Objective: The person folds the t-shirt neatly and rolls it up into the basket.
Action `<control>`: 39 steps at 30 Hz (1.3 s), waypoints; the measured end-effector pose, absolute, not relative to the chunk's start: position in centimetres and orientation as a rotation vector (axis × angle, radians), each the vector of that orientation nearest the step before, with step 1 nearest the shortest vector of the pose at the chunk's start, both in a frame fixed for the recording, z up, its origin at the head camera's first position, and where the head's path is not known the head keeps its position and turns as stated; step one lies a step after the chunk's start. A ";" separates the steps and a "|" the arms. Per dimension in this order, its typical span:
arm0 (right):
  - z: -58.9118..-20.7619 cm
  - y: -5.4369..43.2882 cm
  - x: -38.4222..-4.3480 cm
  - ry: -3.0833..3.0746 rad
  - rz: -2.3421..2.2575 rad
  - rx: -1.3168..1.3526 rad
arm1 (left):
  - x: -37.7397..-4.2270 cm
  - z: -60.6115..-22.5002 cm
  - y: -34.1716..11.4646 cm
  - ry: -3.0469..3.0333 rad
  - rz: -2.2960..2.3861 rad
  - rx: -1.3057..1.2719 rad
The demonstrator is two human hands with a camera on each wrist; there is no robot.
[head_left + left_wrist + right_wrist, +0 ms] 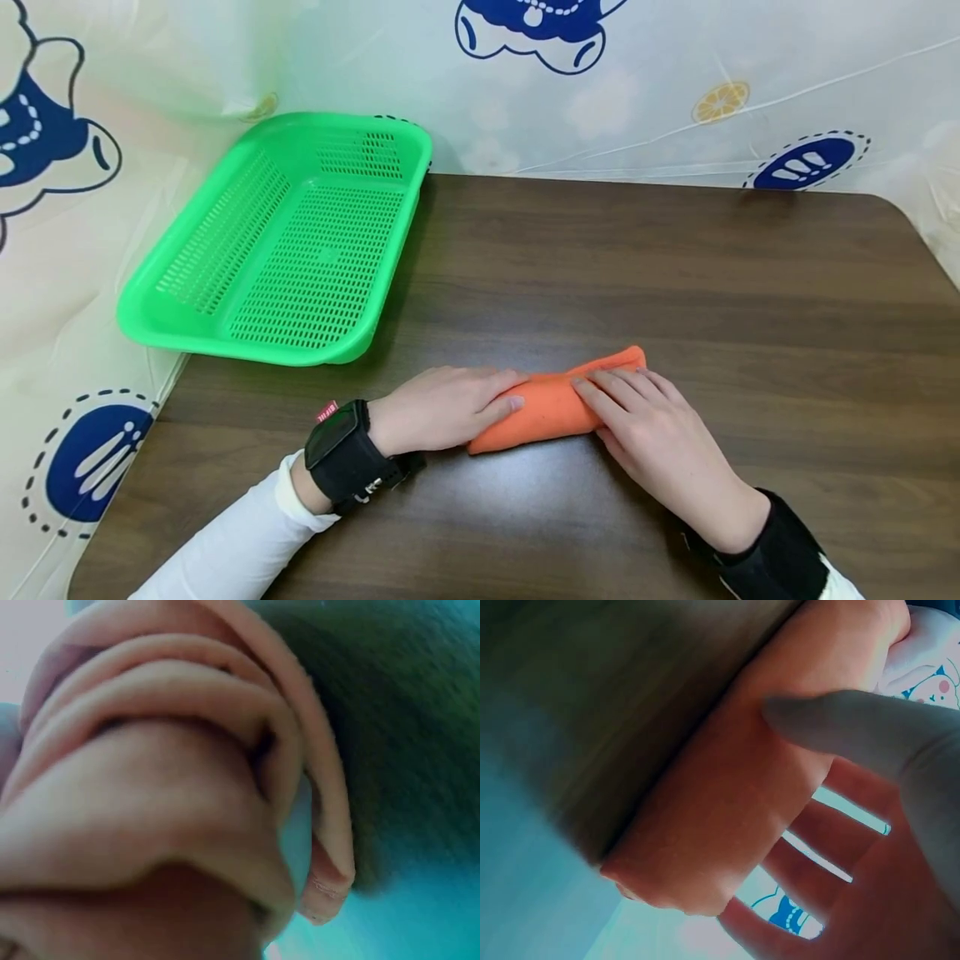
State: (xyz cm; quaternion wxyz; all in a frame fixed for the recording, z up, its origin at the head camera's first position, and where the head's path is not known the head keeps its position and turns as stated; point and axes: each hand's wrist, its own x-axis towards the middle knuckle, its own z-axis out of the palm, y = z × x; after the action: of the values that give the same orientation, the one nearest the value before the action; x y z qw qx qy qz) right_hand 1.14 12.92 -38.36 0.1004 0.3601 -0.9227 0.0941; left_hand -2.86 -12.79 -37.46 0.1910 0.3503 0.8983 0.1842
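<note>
An orange towel, rolled into a thick tube, lies slantwise on the table near its front. My left hand holds its left end, thumb along the near side and the other fingers over the top. Toward the right end, my right hand grips the roll, fingers across the top. The right wrist view shows the thumb pressed on the near side of the towel and the fingers spread behind it. Loose spiral layers of the towel fill the left wrist view. A corner sticks up at the far right end.
A green plastic basket with perforated sides stands at the back left, with nothing inside. The dark wooden table stretches behind and to the right of the towel. Patterned white sheeting hangs along the back and left edges.
</note>
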 end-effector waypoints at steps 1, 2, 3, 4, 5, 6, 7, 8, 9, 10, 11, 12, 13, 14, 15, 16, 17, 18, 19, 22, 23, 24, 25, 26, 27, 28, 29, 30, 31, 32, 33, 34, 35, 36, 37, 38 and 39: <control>-38.4 12.9 1.1 -2.729 0.272 1.066 | -2.9 -37.5 -12.8 2.525 0.518 0.991; -38.4 12.9 1.1 -2.729 0.267 1.068 | -2.8 -37.4 -12.8 2.528 0.518 0.994; -38.4 12.9 1.2 -2.729 0.266 1.068 | -2.8 -37.4 -12.8 2.532 0.520 0.997; -38.5 12.9 1.2 -2.731 0.267 1.068 | -2.8 -37.4 -12.8 2.534 0.523 0.998; -38.5 12.8 1.2 -2.732 0.271 1.067 | -2.8 -37.4 -12.7 2.537 0.526 0.999; -38.5 12.8 1.2 -2.733 0.271 1.064 | -2.7 -37.4 -12.7 2.544 0.523 1.001; -38.5 12.8 1.3 -2.733 0.272 1.061 | -2.7 -37.3 -12.7 2.556 0.519 1.003; -38.5 12.8 1.3 -2.733 0.275 1.056 | -2.6 -37.3 -12.7 2.576 0.507 1.010; -38.5 12.7 1.3 -2.734 0.278 1.050 | -2.5 -37.3 -12.7 2.602 0.493 1.019; -38.5 12.7 1.3 -2.737 0.280 1.044 | -2.4 -37.3 -12.6 2.632 0.478 1.028; -38.5 12.7 1.3 -2.741 0.281 1.036 | -2.3 -37.3 -12.6 2.666 0.460 1.039; -38.5 12.7 1.3 -2.740 0.286 1.031 | -2.2 -37.4 -12.5 2.700 0.443 1.050; -38.5 12.7 1.3 -2.738 0.294 1.027 | -2.1 -37.3 -12.5 2.729 0.430 1.059; -38.5 12.7 1.3 -2.733 0.305 1.023 | -2.1 -37.3 -12.4 2.756 0.416 1.065; -38.6 12.7 1.3 -2.728 0.311 1.020 | -2.0 -37.3 -12.4 2.777 0.410 1.066; -38.6 12.7 1.4 -2.725 0.317 1.015 | -1.9 -37.2 -12.3 2.794 0.402 1.070; -38.6 12.7 1.4 -2.721 0.324 1.011 | -1.9 -37.2 -12.3 2.806 0.392 1.070; -38.6 12.7 1.4 -2.720 0.331 1.005 | -1.9 -37.2 -12.2 2.816 0.385 1.070; -38.6 12.7 1.4 -2.719 0.341 0.999 | -1.8 -37.1 -12.1 2.824 0.379 1.066; -38.6 12.8 1.3 -2.734 0.348 0.972 | -1.7 -37.1 -12.0 2.850 0.347 1.066; -38.6 12.8 1.3 -2.738 0.350 0.965 | -1.7 -37.1 -11.9 2.855 0.335 1.070; -38.6 12.8 1.3 -2.743 0.350 0.958 | -1.6 -37.2 -11.9 2.861 0.321 1.075; -38.6 12.8 1.3 -2.748 0.349 0.951 | -1.6 -37.2 -11.9 2.868 0.311 1.079; -38.6 12.8 1.3 -2.755 0.342 0.944 | -1.5 -37.3 -11.9 2.873 0.300 1.088; -38.6 12.8 1.3 -2.760 0.339 0.937 | -1.5 -37.3 -11.9 2.876 0.290 1.101; -38.6 12.8 1.3 -2.764 0.335 0.932 | -1.4 -37.4 -11.9 2.877 0.281 1.115; -38.7 12.8 1.3 -2.768 0.328 0.926 | -1.4 -37.4 -11.9 2.879 0.274 1.128; -38.7 12.8 1.3 -2.771 0.321 0.920 | -1.4 -37.4 -11.9 2.881 0.269 1.140; -38.7 12.8 1.3 -2.775 0.314 0.912 | -1.3 -37.4 -11.9 2.881 0.265 1.152; -38.8 12.8 1.3 -2.779 0.310 0.904 | -1.3 -37.4 -11.9 2.879 0.257 1.164; -38.8 12.8 1.3 -2.784 0.306 0.898 | -1.3 -37.4 -11.9 2.872 0.248 1.174; -38.8 12.9 1.2 -2.790 0.303 0.894 | -1.2 -37.4 -11.9 2.864 0.239 1.179; -38.8 12.9 1.2 -2.798 0.303 0.889 | -1.2 -37.3 -11.9 2.854 0.232 1.181; -38.9 12.9 1.2 -2.808 0.306 0.887 | -1.2 -37.3 -11.9 2.844 0.228 1.181; -38.9 12.9 1.2 -2.822 0.309 0.882 | -1.2 -37.2 -11.9 2.833 0.223 1.178; -38.9 12.9 1.2 -2.837 0.311 0.882 | -1.1 -37.1 -11.9 2.821 0.220 1.176; -38.9 13.0 1.2 -2.854 0.315 0.882 | -1.1 -37.1 -11.9 2.811 0.218 1.172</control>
State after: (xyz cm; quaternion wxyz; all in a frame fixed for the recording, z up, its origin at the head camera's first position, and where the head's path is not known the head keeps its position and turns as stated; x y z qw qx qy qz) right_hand 1.17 12.96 -38.86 0.0688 0.2931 -0.9479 0.1045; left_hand -1.11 -11.90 -37.10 0.0443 0.3834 0.9198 0.0715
